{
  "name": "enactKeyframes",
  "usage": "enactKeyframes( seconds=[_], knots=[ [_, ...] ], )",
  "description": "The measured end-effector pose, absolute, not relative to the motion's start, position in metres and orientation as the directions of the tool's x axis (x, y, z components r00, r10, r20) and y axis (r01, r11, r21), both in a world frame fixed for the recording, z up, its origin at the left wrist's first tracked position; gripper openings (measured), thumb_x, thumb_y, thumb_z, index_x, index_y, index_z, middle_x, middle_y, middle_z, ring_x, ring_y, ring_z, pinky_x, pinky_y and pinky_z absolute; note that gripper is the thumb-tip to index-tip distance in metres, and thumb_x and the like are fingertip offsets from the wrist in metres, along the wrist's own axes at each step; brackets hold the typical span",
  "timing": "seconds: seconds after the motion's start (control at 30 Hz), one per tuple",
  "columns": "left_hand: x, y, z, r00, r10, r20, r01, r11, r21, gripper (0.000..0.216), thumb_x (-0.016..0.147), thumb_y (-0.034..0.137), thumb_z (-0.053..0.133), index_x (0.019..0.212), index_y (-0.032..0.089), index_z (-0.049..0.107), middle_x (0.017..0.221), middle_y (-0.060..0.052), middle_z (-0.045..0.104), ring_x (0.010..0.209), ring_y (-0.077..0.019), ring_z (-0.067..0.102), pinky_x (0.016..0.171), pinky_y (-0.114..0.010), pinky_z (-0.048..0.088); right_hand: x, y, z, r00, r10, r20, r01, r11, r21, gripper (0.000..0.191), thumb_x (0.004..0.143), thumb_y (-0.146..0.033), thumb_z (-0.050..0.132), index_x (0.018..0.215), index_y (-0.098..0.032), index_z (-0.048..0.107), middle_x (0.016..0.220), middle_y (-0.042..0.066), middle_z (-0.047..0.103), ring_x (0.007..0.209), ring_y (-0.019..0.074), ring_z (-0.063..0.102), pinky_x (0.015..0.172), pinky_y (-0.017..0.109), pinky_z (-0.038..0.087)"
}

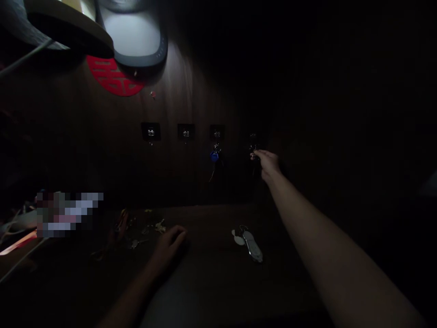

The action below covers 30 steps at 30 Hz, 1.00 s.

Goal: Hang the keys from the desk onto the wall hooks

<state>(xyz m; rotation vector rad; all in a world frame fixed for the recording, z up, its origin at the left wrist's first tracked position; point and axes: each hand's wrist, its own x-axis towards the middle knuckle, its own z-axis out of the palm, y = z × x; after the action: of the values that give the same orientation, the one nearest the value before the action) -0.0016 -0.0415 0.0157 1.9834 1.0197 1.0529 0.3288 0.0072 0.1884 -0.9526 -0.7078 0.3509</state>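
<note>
My right hand (268, 161) is stretched out to the dark wooden wall, its fingers closed on a small shiny key ring (253, 155) below the rightmost hook (253, 135). Darkness hides most of what hangs there. To its left, a blue key tag (214, 156) with a metal ring dangles under another hook (217, 133). My left hand (170, 239) rests on the dark tabletop, fingers loosely bent, thumb apart, nothing visible in it. Loose keys (160, 226) lie just beyond its fingers. Between my two arms lies a silver key fob (252, 246) with pale round tags (238, 239).
Two more wall hooks (151, 132) (186, 132) sit further left. Above them are a red paper-cut (116, 79) and a grey-white device (133, 38). A lamp-like disc (70, 34) overhangs the upper left. Cables and a blurred bright object (73, 214) lie at left.
</note>
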Motion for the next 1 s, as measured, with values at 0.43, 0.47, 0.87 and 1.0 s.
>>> enactKeyframes(
  seconds=[0.43, 0.47, 0.87, 1.0],
  knots=[
    [-0.002, -0.040, 0.011, 0.407, 0.852, 0.329, 0.336, -0.475, 0.813, 0.027, 0.079, 0.042, 0.046, 0.075, 0.020, 0.060, 0.075, -0.002, 0.064, 0.075, -0.0180, 0.059, 0.070, -0.026, 0.044, 0.313, 0.021, 0.182, 0.747, 0.601, 0.285, -0.035, 0.463, -0.886, 0.017, 0.069, -0.006, 0.057, 0.054, -0.014, 0.055, 0.047, -0.001, 0.059, 0.040, 0.0071, 0.052, 0.038, 0.017, 0.043],
    [-0.002, -0.040, 0.011, 0.408, 0.852, 0.329, 0.335, -0.475, 0.814, 0.027, 0.079, 0.042, 0.045, 0.075, 0.020, 0.060, 0.075, -0.002, 0.064, 0.075, -0.0179, 0.059, 0.069, -0.026, 0.044, 0.312, 0.021, 0.180, 0.758, 0.589, 0.280, -0.029, 0.459, -0.888, 0.016, 0.069, -0.007, 0.056, 0.054, -0.014, 0.055, 0.047, -0.001, 0.059, 0.040, 0.0072, 0.052, 0.037, 0.017, 0.042],
    [-0.004, -0.037, 0.009, 0.428, 0.842, 0.330, 0.339, -0.487, 0.805, 0.030, 0.078, 0.045, 0.045, 0.074, 0.019, 0.061, 0.074, -0.002, 0.065, 0.073, -0.0170, 0.058, 0.068, -0.025, 0.044, 0.310, 0.012, 0.132, 0.835, 0.483, 0.266, 0.058, 0.403, -0.914, 0.022, 0.065, -0.016, 0.052, 0.084, -0.022, 0.064, 0.079, -0.003, 0.065, 0.066, 0.0074, 0.059, 0.050, 0.015, 0.044],
    [-0.004, -0.035, 0.006, 0.413, 0.853, 0.318, 0.357, -0.473, 0.805, 0.029, 0.078, 0.044, 0.045, 0.075, 0.020, 0.061, 0.075, -0.001, 0.066, 0.075, -0.0172, 0.059, 0.069, -0.025, 0.044, 0.303, 0.002, 0.112, 0.810, 0.521, 0.268, 0.061, 0.379, -0.923, 0.027, 0.065, -0.018, 0.053, 0.088, -0.023, 0.065, 0.090, -0.001, 0.067, 0.078, 0.0109, 0.060, 0.059, 0.019, 0.047]
  ],
)
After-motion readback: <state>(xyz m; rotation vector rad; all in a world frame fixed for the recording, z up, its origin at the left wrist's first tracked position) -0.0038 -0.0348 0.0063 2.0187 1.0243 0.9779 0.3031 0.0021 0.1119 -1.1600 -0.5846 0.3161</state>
